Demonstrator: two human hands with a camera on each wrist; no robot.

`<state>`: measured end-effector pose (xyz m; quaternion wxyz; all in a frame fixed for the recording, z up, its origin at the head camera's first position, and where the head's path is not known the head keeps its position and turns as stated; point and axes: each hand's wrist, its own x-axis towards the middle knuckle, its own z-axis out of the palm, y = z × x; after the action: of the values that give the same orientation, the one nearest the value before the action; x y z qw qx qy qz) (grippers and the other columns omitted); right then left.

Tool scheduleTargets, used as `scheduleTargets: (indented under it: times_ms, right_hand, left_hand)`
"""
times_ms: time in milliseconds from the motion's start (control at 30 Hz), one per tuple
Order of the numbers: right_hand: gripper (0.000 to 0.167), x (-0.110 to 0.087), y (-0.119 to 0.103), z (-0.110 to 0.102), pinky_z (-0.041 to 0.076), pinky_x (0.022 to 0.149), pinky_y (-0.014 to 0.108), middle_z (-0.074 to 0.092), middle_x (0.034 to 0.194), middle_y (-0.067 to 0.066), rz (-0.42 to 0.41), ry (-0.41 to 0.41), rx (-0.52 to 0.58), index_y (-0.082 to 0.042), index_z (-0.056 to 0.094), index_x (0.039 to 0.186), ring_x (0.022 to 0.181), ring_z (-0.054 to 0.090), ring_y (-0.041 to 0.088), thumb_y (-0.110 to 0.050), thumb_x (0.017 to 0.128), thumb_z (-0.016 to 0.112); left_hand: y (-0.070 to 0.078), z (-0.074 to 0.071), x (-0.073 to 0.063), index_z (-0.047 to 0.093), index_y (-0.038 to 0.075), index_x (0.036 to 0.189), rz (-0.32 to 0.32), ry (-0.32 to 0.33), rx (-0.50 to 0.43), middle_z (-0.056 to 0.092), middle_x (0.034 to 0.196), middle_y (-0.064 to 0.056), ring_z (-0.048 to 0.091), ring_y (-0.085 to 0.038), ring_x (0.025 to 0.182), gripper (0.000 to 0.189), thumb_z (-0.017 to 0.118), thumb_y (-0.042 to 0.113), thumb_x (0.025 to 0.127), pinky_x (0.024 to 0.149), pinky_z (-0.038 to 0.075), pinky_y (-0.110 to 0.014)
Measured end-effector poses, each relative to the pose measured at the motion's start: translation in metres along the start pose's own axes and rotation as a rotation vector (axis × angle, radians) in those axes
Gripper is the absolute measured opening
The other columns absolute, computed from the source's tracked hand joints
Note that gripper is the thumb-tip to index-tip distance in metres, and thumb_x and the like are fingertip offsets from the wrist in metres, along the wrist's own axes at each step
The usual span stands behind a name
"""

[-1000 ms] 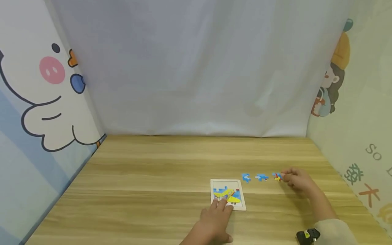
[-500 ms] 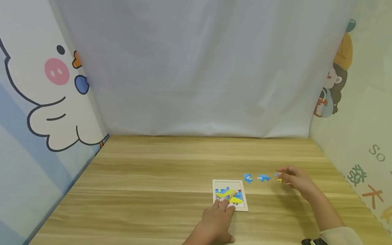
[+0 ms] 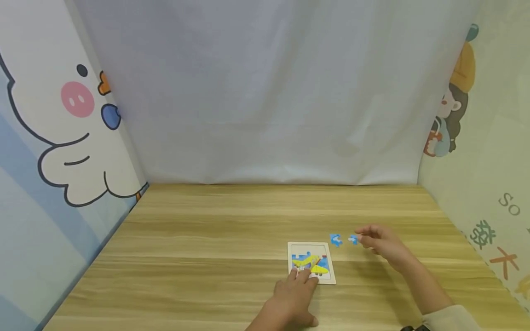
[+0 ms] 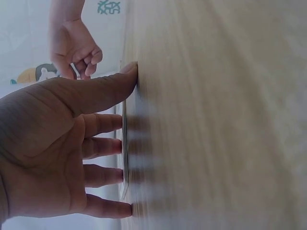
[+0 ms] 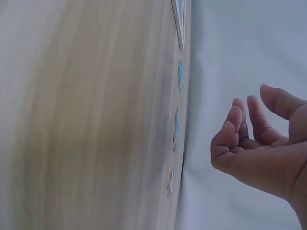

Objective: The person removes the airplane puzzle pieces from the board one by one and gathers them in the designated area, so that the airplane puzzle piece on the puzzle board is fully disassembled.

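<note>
A small jigsaw tray [image 3: 332, 275] with a pale frame lies on the table, partly filled with a yellow airplane picture on blue. My left hand [image 3: 295, 296] rests its fingertips on the tray's near edge, fingers straight in the left wrist view, thumb [image 4: 110, 88] spread apart. Above the table right of the tray hovers my right hand [image 3: 383, 246], fingers loosely bent and nothing between them in the right wrist view. Nearest to it in the head view is a blue puzzle piece [image 3: 353, 239], partly covered by its fingertips. Another blue puzzle piece [image 3: 336, 240] lies left of that.
A third puzzle piece [image 5: 170, 184] lies flat in the right wrist view, hidden behind the right hand in the head view. The wood-grain table [image 3: 198, 243] meets a white curtain [image 3: 256, 115] at the back. Printed panels [image 3: 463, 184] stand on both sides.
My right hand has drawn away from the rightmost puzzle piece and moved left over the middle one. The left hand has stayed on the tray. The head view has shifted slightly.
</note>
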<state>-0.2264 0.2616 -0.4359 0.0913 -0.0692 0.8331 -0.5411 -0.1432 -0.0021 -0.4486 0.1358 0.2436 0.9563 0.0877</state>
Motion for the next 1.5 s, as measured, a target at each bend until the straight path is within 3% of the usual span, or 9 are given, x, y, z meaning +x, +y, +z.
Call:
scheduleTargets:
  times_ms: [200, 467, 667, 900, 1100, 1233, 1367, 1500]
  right_hand:
    - [0.038, -0.002, -0.005, 0.014, 0.044, 0.073, 0.038, 0.057, 0.105, 0.017, -0.016, -0.037, 0.014, 0.01, 0.049, 0.119, 0.092, 0.051, 0.03, -0.017, 0.093, 0.057]
    - [0.035, -0.004, -0.01, 0.041, 0.043, 0.071, 0.034, 0.057, 0.105, 0.018, -0.043, -0.103, 0.034, 0.007, 0.053, 0.116, 0.089, 0.05, 0.023, -0.015, 0.09, 0.061]
    - [0.036, 0.007, -0.012, 0.058, 0.045, 0.072, 0.039, 0.057, 0.099, 0.012, -0.09, -0.171, 0.008, 0.008, 0.053, 0.116, 0.088, 0.052, 0.024, -0.015, 0.09, 0.062]
    - [0.032, 0.023, -0.017, 0.076, 0.049, 0.071, 0.04, 0.057, 0.092, 0.009, -0.085, -0.21, -0.004, 0.008, 0.054, 0.115, 0.084, 0.057, 0.026, -0.012, 0.09, 0.06]
    - [0.026, 0.034, -0.02, 0.09, 0.049, 0.068, 0.038, 0.057, 0.085, 0.007, -0.109, -0.272, -0.021, 0.008, 0.058, 0.11, 0.075, 0.055, 0.022, -0.007, 0.089, 0.059]
    - [0.023, 0.039, -0.018, 0.097, 0.048, 0.06, 0.031, 0.055, 0.077, 0.006, -0.093, -0.314, -0.02, 0.007, 0.059, 0.108, 0.066, 0.052, 0.017, -0.003, 0.087, 0.06]
    - [0.021, 0.044, -0.016, 0.103, 0.042, 0.054, 0.024, 0.053, 0.071, 0.005, -0.063, -0.31, -0.056, 0.005, 0.062, 0.103, 0.062, 0.047, 0.014, 0.002, 0.082, 0.061]
    - [0.019, 0.046, -0.013, 0.109, 0.041, 0.056, 0.025, 0.053, 0.07, 0.003, -0.079, -0.296, -0.149, 0.001, 0.065, 0.096, 0.064, 0.047, 0.015, 0.003, 0.078, 0.065]
  left_hand:
    - [0.004, 0.001, 0.0, 0.047, 0.019, 0.135, 0.013, -0.008, 0.007, 0.035, 0.145, -0.002, 0.031, -0.033, 0.131, 0.083, 0.081, 0.046, 0.064, 0.089, 0.041, -0.055]
    - [0.003, 0.006, -0.001, 0.046, 0.021, 0.137, 0.004, -0.006, -0.013, 0.034, 0.146, -0.001, 0.03, -0.032, 0.132, 0.084, 0.081, 0.044, 0.064, 0.09, 0.039, -0.055]
    - [0.0, 0.005, -0.001, 0.045, 0.022, 0.138, 0.003, -0.021, -0.038, 0.032, 0.147, 0.0, 0.028, -0.031, 0.133, 0.084, 0.081, 0.044, 0.065, 0.091, 0.038, -0.057]
    - [-0.001, 0.003, 0.001, 0.043, 0.02, 0.139, 0.003, -0.028, -0.044, 0.031, 0.148, -0.003, 0.026, -0.033, 0.134, 0.084, 0.08, 0.043, 0.067, 0.092, 0.036, -0.059]
    - [-0.001, 0.002, 0.001, 0.043, 0.019, 0.139, 0.007, -0.032, -0.038, 0.031, 0.148, -0.004, 0.026, -0.034, 0.133, 0.083, 0.079, 0.043, 0.069, 0.09, 0.037, -0.06]
    - [-0.001, 0.002, 0.001, 0.043, 0.02, 0.139, 0.009, -0.027, -0.046, 0.03, 0.148, -0.005, 0.026, -0.035, 0.133, 0.082, 0.079, 0.042, 0.069, 0.09, 0.037, -0.061]
    - [0.0, 0.003, 0.0, 0.045, 0.025, 0.138, 0.002, -0.029, -0.079, 0.03, 0.148, -0.006, 0.024, -0.037, 0.133, 0.08, 0.08, 0.039, 0.068, 0.091, 0.034, -0.063]
    - [0.0, 0.003, -0.001, 0.045, 0.03, 0.138, -0.005, -0.04, -0.092, 0.029, 0.149, -0.005, 0.023, -0.037, 0.134, 0.079, 0.08, 0.039, 0.068, 0.091, 0.033, -0.063]
